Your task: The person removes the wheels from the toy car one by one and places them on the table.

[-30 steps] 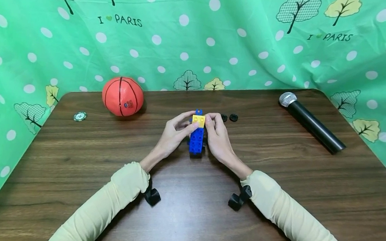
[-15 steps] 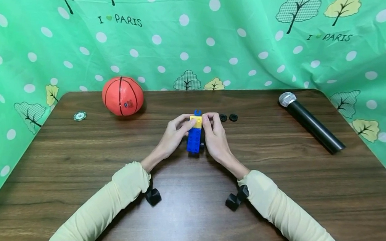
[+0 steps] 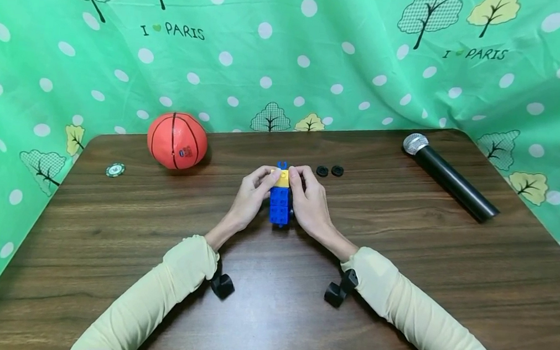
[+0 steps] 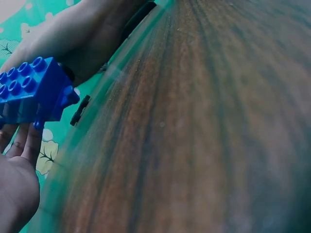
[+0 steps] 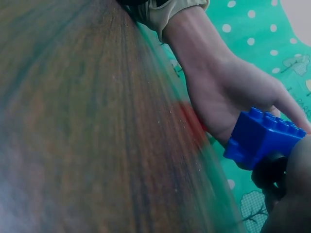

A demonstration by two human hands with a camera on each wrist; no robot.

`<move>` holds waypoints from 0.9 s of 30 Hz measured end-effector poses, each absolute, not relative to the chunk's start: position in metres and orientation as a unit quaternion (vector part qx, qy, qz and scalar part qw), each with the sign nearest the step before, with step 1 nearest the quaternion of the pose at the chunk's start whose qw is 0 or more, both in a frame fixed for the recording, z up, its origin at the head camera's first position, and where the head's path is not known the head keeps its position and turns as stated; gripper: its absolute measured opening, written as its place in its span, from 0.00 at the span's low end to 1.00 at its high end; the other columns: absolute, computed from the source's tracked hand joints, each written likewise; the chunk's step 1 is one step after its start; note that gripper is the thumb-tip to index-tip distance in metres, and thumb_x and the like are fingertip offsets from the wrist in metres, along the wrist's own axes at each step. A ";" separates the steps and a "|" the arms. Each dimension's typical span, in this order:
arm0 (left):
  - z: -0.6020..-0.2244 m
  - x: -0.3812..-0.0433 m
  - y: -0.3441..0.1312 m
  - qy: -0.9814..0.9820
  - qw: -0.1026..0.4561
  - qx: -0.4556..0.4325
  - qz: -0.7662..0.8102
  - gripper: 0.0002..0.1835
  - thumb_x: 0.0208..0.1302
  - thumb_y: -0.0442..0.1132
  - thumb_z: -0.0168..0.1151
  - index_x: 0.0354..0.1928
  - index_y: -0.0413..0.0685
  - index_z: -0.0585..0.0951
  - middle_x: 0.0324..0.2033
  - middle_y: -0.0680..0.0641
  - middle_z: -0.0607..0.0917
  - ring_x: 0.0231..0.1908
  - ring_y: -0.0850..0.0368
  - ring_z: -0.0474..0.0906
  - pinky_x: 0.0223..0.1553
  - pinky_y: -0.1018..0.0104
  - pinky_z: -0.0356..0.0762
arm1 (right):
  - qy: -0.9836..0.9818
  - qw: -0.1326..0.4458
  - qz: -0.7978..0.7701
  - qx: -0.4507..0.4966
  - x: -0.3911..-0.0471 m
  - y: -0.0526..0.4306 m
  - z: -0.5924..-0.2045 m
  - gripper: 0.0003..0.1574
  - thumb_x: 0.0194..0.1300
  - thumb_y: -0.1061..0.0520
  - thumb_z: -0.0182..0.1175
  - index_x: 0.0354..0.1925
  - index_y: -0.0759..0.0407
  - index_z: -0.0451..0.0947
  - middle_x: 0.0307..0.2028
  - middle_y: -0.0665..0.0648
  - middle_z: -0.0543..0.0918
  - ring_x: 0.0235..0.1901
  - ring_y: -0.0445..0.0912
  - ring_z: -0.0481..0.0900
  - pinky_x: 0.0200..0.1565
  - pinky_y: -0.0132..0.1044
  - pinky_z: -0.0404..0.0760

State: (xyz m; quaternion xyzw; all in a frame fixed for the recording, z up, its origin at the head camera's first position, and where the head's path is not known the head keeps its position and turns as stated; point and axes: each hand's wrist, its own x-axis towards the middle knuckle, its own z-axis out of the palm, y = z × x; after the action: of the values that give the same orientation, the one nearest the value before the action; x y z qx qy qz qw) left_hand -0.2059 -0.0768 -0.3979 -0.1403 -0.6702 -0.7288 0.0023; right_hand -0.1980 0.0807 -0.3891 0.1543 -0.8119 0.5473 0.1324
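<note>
Between the two hands is a toy car of building bricks, with a blue studded body and a yellow brick on its far end. The left hand grips its left side, thumb at the yellow brick. From the right, the right hand holds the same end, its thumb beside the yellow brick. A blue hook-like piece sticks out at the far end. The right wrist view shows a black wheel on the side of the blue brick. The hands hide much of the car's sides.
Two loose black wheels lie just beyond the right hand. A red toy basketball and a green-and-white chip are at the back left. A black microphone lies at the back right of the wooden table.
Both hands have shifted the toy car slightly left. The right hand has come in closer to the yellow brick, leaving the two loose wheels fully in sight.
</note>
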 end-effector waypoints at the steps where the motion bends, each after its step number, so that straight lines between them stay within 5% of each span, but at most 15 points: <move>1: -0.398 -0.206 -0.077 -0.669 0.002 -0.141 -0.730 0.20 0.80 0.44 0.51 0.55 0.31 0.78 0.43 0.41 0.85 0.45 0.58 0.81 0.54 0.54 0.81 | -0.817 0.146 0.535 0.158 -0.199 0.081 -0.389 0.19 0.84 0.49 0.48 0.51 0.63 0.77 0.37 0.59 0.82 0.36 0.51 0.77 0.40 0.44 0.74; 11: -0.392 -0.203 -0.075 -0.708 0.008 -0.134 -0.693 0.19 0.81 0.47 0.53 0.51 0.35 0.79 0.38 0.42 0.87 0.37 0.58 0.82 0.41 0.63 0.84 | -0.816 0.256 0.478 0.201 -0.203 0.085 -0.393 0.14 0.81 0.55 0.54 0.45 0.65 0.80 0.29 0.57 0.82 0.27 0.47 0.77 0.31 0.38 0.74; 21: -0.391 -0.199 -0.071 -0.744 0.058 -0.123 -0.654 0.17 0.79 0.49 0.57 0.44 0.40 0.81 0.27 0.51 0.83 0.25 0.59 0.72 0.29 0.68 0.68 | -0.807 0.274 0.491 0.179 -0.204 0.085 -0.395 0.14 0.79 0.53 0.57 0.42 0.63 0.83 0.25 0.54 0.80 0.24 0.44 0.74 0.27 0.34 0.70; 27: -0.392 -0.200 -0.074 -0.747 0.050 -0.117 -0.653 0.17 0.80 0.47 0.56 0.46 0.37 0.81 0.27 0.52 0.82 0.26 0.60 0.73 0.31 0.68 0.70 | -0.827 0.246 0.462 0.204 -0.206 0.085 -0.393 0.15 0.81 0.55 0.53 0.44 0.65 0.80 0.27 0.56 0.80 0.26 0.47 0.75 0.29 0.38 0.73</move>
State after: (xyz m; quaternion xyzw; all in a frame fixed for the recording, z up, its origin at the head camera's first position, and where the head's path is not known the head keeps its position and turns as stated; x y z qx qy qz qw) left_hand -0.1999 -0.0739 -0.3919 -0.1172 -0.7468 -0.6527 0.0501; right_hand -0.2061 0.0849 -0.3928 0.2044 -0.8271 0.4622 0.2461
